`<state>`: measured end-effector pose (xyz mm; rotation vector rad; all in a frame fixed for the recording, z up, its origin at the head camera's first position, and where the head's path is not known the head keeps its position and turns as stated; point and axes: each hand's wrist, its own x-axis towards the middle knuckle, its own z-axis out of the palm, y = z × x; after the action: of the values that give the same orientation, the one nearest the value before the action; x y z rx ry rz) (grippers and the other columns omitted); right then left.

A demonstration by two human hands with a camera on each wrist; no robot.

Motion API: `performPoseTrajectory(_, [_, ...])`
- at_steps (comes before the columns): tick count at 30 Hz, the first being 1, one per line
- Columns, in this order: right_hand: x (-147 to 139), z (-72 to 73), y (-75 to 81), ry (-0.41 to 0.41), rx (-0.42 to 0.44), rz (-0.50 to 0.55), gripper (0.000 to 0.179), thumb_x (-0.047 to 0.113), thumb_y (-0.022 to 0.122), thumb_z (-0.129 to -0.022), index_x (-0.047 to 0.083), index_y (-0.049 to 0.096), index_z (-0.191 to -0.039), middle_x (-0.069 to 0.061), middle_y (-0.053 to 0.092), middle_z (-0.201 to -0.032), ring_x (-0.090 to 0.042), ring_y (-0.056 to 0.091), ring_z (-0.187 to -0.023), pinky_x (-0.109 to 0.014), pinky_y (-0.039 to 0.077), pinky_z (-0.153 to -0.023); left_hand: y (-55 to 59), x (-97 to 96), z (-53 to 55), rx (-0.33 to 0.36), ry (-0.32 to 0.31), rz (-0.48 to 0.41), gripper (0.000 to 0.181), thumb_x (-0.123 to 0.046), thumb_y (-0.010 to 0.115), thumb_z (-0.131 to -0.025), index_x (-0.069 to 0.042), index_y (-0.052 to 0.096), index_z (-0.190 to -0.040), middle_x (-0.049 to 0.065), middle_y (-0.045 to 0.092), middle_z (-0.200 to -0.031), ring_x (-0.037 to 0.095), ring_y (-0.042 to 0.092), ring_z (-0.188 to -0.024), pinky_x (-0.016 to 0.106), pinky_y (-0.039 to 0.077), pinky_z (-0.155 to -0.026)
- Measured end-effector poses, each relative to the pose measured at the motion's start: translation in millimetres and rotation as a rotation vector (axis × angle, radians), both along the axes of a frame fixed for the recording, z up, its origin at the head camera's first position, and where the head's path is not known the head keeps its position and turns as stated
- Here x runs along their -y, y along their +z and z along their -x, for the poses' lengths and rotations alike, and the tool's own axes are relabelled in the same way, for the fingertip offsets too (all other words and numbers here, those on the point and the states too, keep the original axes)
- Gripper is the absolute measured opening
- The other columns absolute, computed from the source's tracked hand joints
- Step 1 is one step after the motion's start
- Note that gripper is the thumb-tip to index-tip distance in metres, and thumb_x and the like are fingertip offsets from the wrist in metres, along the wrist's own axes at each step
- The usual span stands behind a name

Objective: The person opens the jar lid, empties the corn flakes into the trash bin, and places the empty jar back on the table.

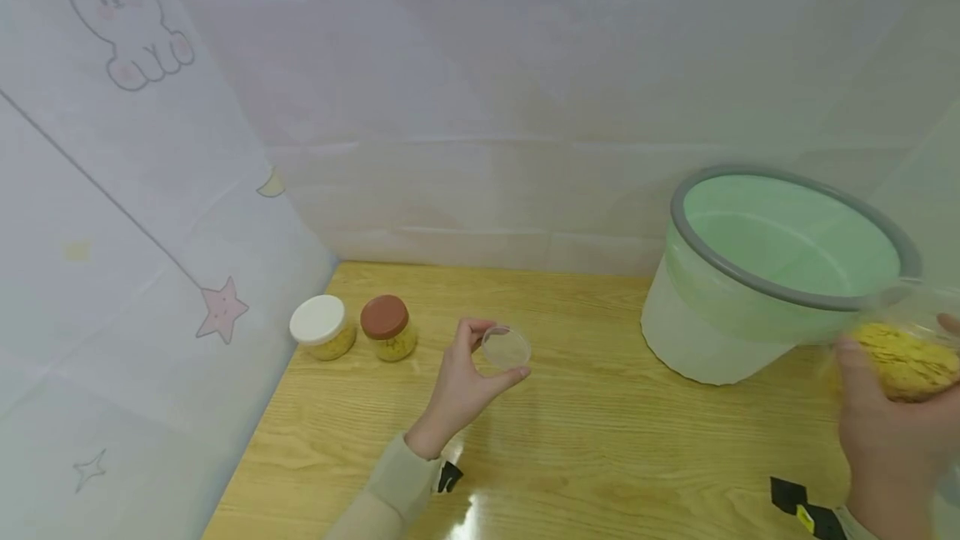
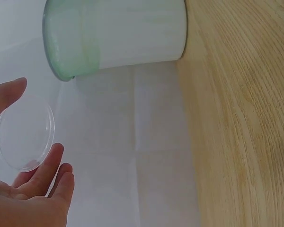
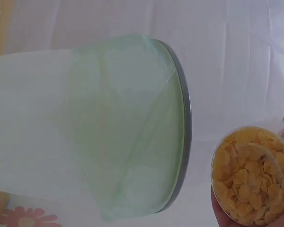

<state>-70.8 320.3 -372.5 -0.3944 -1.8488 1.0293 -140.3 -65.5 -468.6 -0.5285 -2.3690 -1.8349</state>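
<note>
Far right of frame, my right grip holds a clear tub; tipping could spill its yellow flakes. Mid-frame, my left grip pinches a thin lid that might slip.

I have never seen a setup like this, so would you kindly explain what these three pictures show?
There is no machine, only a person's bare left hand and right hand. The widest picture comes from a camera on the head; the other two come from one on each wrist. On the wood-grain tabletop stand a white-lidded jar, a brown-lidded jar and a green-lined bin. The left hand pinches a clear round lid by its edge; the right hand holds a clear container of yellow flakes.
</note>
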Motion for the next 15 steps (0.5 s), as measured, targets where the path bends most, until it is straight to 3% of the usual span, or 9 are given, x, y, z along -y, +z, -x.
performPoseTrajectory(3, [-9,-1.3,-0.9,-0.037,0.03,-0.038,0.066,0.024,0.07,-0.094,0.016,0.04,-0.152,0.009,0.036,-0.147,-0.001,0.039,-0.117,-0.02,0.031,-0.103,-0.9,0.6,-0.3,0.011,0.003,0.001,0.065,-0.035,0.087,-0.084,-0.014,0.047,-0.13,0.003,0.061,-0.133,0.021,0.046,-0.137,0.052,0.032,-0.114])
performPoseTrajectory(6, [-17,-4.0,-1.2,-0.14,0.092,-0.109,0.071,0.037,0.068,-0.097,0.017,0.036,-0.156,0.01,0.038,-0.148,-0.005,0.042,-0.122,-0.025,0.03,-0.108,-1.6,1.0,-0.3,0.016,0.006,0.002,0.066,-0.034,0.087,-0.083,-0.013,0.047,-0.131,0.004,0.061,-0.133,0.022,0.045,-0.137,0.052,0.032,-0.114])
performPoseTrajectory(8, [-22,-4.4,-0.6,-0.205,0.13,-0.135,0.068,0.039,0.068,-0.098,0.021,0.038,-0.156,0.019,0.04,-0.143,-0.003,0.042,-0.121,-0.025,0.029,-0.108,-2.2,1.1,-0.2,0.012,0.008,0.002,0.066,-0.033,0.088,-0.083,-0.013,0.047,-0.131,0.003,0.062,-0.133,0.022,0.046,-0.137,0.052,0.032,-0.114])
performPoseTrajectory(11, [-29,-3.7,4.2,-0.254,0.229,-0.093,0.049,0.042,0.065,-0.099,0.034,0.049,-0.145,0.031,0.046,-0.115,0.005,0.048,-0.099,-0.019,0.036,-0.093,1.5,0.2,-1.9,0.016,0.011,0.001,0.066,-0.03,0.088,-0.083,-0.011,0.047,-0.131,0.004,0.062,-0.132,0.023,0.046,-0.137,0.052,0.031,-0.114])
performPoseTrajectory(13, [-36,-0.2,7.9,-0.235,0.283,-0.047,0.028,0.038,0.064,-0.1,0.04,0.056,-0.127,0.031,0.04,-0.095,0.011,0.038,-0.081,-0.015,0.032,-0.078,1.4,0.0,-1.8,0.021,0.012,0.001,0.065,-0.029,0.088,-0.084,-0.011,0.047,-0.131,0.001,0.062,-0.131,0.021,0.046,-0.137,0.05,0.031,-0.114])
performPoseTrajectory(15, [-43,2.4,14.0,-0.233,0.39,0.017,0.022,0.042,0.06,-0.101,0.042,0.054,-0.122,0.027,0.043,-0.093,0.011,0.034,-0.078,-0.015,0.031,-0.076,1.6,-0.2,-1.8,0.023,0.01,-0.003,0.065,-0.029,0.088,-0.084,-0.01,0.047,-0.131,0.0,0.061,-0.131,0.021,0.046,-0.137,0.05,0.031,-0.115])
